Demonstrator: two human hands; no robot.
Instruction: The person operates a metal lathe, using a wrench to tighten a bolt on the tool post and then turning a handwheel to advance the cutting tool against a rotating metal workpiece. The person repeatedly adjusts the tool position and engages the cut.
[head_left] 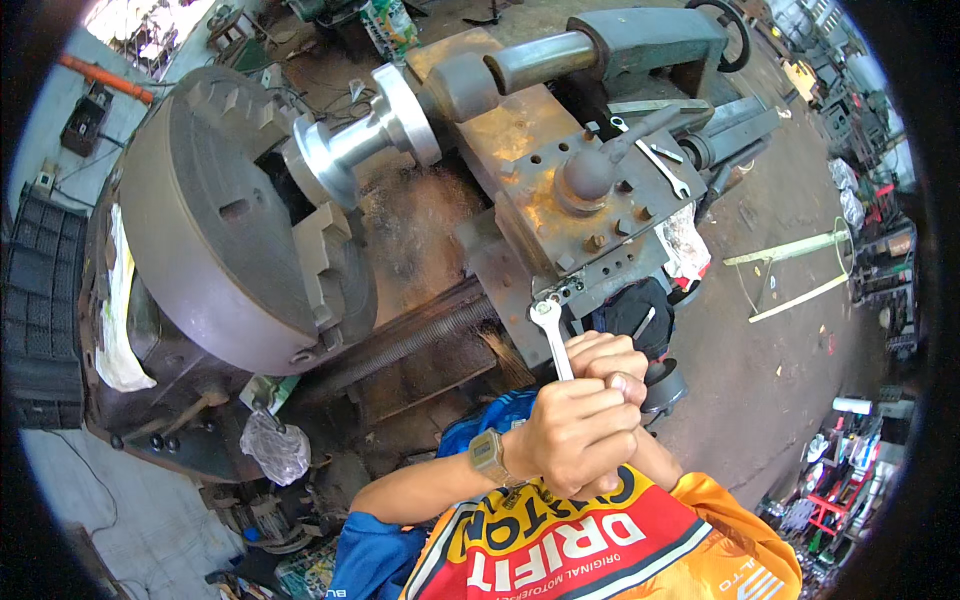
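A combination wrench (550, 326) has its upper end on a small fitting at the front edge of the lathe's carriage. My left hand (582, 435), with a watch on its wrist, is closed around the lower part of the wrench's handle. Right against it, a little farther away, my right hand (604, 358) is curled over the same handle. The hands hide the wrench's lower end. Behind the wrench stands the square tool post (588, 182), with several bolts around its rounded centre. A second wrench (664, 168) lies on its far right side.
A large lathe chuck (215, 235) fills the left, holding a shiny flanged metal workpiece (358, 140) against the tailstock (650, 45). A crumpled plastic bag (275, 447) hangs at the lower left. A white cloth (683, 243) lies right of the carriage.
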